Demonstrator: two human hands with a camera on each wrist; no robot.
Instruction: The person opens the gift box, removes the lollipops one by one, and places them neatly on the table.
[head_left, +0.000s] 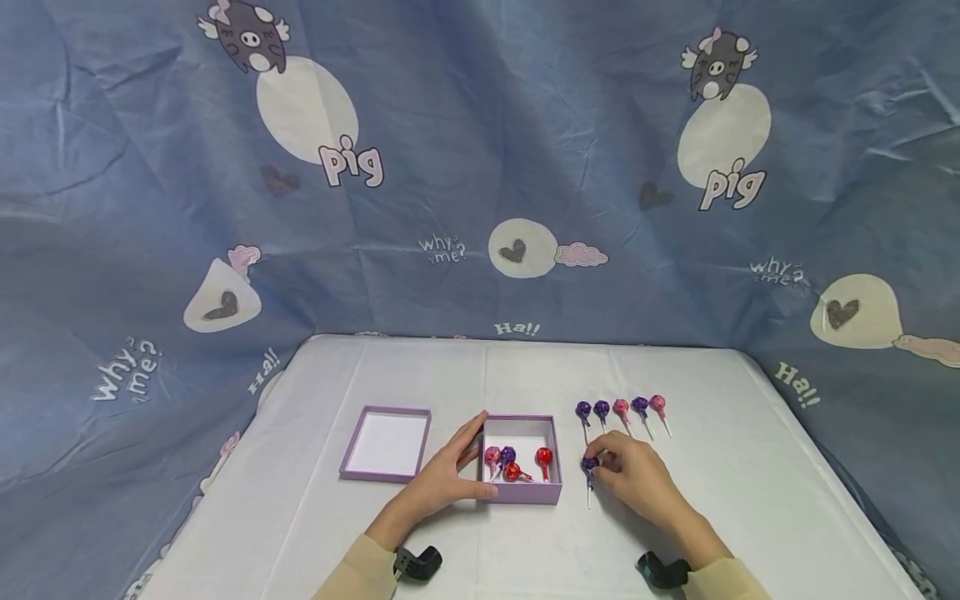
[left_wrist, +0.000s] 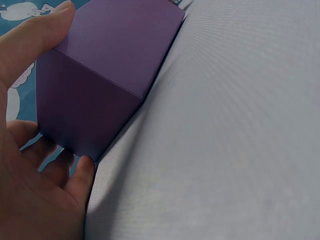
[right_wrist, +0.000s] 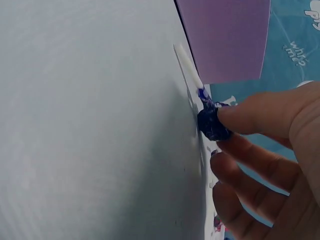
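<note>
Head view: one purple box (head_left: pixel 525 493), one purple-rimmed lid (head_left: pixel 386 446) and ten wrapped lollipops (head_left: pixel 621 406) on a white worktop (head_left: pixel 300 525).
Left hand (head_left: pixel 441 479): clamped on the box at its near left corner, thumb against the front wall, fingers along the left wall.
Right hand (head_left: pixel 636 477): thumb and fingertips together on the wrapped head of one purple lollipop (right_wrist: pixel 214 125), its white stick pointing toward the person.
Pinched lollipop's place: just right of the box, nearer the person than the row.
Inside the box: four lollipops, one pink (head_left: pixel 492 456), one purple (head_left: pixel 507 455), two red (head_left: pixel 543 456); three gather toward the left, one red lies apart by the right wall.
Row beyond the right hand: five lollipops side by side, three purple and two pink, heads away from the person.
Lid: one, left of the box, apart from it, white inside facing up.
Wrists: two dark bands (head_left: pixel 417 564), one on each.
Backdrop (head_left: pixel 450 108): blue cloth, two grey pigs printed near the top.
</note>
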